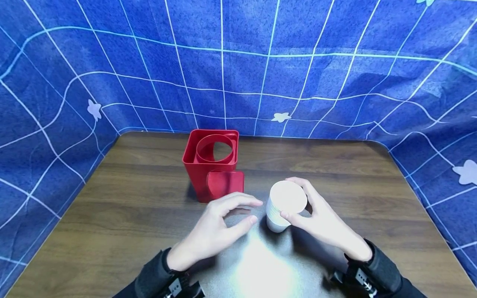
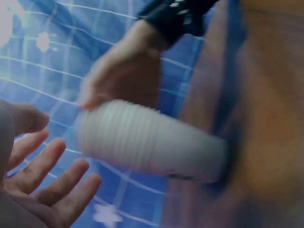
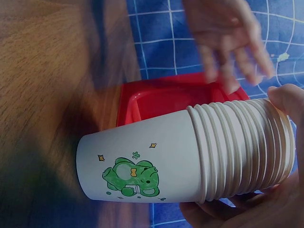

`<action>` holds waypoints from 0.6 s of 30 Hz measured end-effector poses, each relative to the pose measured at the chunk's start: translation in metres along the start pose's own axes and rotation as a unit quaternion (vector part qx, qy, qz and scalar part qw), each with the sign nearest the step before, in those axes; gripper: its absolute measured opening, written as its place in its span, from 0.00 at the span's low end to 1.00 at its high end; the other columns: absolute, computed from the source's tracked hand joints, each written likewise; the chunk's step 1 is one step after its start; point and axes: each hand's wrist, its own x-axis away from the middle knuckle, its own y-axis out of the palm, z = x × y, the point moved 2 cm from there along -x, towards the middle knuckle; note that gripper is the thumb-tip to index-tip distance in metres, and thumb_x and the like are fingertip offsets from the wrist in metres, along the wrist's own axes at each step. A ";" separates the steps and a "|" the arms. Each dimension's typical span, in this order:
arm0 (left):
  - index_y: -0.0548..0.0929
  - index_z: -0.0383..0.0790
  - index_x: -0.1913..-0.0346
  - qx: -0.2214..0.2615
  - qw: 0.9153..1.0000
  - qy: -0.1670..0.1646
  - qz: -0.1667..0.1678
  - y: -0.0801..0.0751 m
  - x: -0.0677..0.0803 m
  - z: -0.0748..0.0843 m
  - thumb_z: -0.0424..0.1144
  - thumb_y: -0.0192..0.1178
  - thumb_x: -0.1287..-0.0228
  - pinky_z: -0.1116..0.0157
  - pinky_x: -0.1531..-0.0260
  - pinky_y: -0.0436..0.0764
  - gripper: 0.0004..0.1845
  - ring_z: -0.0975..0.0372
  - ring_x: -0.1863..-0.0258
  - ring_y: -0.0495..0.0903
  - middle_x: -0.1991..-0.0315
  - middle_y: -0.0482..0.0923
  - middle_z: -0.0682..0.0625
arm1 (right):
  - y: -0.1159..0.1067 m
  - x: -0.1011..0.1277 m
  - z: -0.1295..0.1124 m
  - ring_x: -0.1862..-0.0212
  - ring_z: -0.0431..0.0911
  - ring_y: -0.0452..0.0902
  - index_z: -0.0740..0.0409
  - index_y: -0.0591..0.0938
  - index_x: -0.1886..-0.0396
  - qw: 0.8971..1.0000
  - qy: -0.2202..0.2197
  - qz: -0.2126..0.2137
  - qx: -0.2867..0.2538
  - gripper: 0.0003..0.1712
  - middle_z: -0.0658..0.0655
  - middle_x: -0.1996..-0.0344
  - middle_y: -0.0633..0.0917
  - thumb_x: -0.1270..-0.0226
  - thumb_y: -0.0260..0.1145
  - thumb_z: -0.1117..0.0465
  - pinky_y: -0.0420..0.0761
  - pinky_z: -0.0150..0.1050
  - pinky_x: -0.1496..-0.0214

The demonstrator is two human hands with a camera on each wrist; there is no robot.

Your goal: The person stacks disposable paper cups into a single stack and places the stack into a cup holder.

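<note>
A stack of white paper cups [image 1: 275, 213] stands nearly upright at the middle of the table, rims up. My right hand [image 1: 323, 220] grips it near the top, thumb on the near side and fingers round the far side. In the right wrist view, the outermost cup [image 3: 137, 164] bears a green bear print, with several rims nested above it. I cannot tell whether its base touches the tabletop. To the left of the cups, my left hand [image 1: 214, 229] is held apart from them, fingers loosely bent and nothing in the grasp.
A red square holder [image 1: 198, 178] with a round ring inside and a flap at its front stands behind my left hand. Around the wooden table [image 1: 123, 215] hangs a blue gridded cloth [image 1: 238, 70]. Bright glare lies on the near middle of the tabletop.
</note>
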 end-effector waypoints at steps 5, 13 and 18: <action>0.86 0.43 0.45 -0.064 0.994 0.077 0.034 -0.030 -0.007 0.034 0.28 0.69 0.36 0.63 0.50 0.86 0.18 0.61 0.51 0.86 0.50 0.87 0.50 | 0.000 -0.001 0.001 0.47 0.43 0.82 0.38 0.67 0.30 1.000 -0.008 0.001 -0.003 0.37 0.48 0.40 0.78 0.33 0.74 0.58 0.80 0.35 0.46; 0.88 0.42 0.48 -0.118 0.979 0.094 0.140 -0.092 -0.019 0.060 0.22 0.67 0.38 0.69 0.48 0.82 0.18 0.61 0.50 0.86 0.51 0.88 0.51 | 0.001 -0.001 0.002 0.46 0.43 0.82 0.39 0.68 0.31 1.000 -0.007 0.001 -0.004 0.35 0.48 0.40 0.78 0.33 0.74 0.58 0.80 0.35 0.45; 0.86 0.37 0.44 -0.131 0.972 0.051 0.190 -0.129 -0.026 0.046 0.25 0.65 0.33 0.72 0.45 0.81 0.16 0.63 0.47 0.86 0.48 0.88 0.52 | 0.001 -0.001 0.001 0.46 0.44 0.82 0.39 0.68 0.31 1.000 -0.004 -0.001 -0.011 0.35 0.48 0.39 0.77 0.33 0.74 0.58 0.80 0.35 0.44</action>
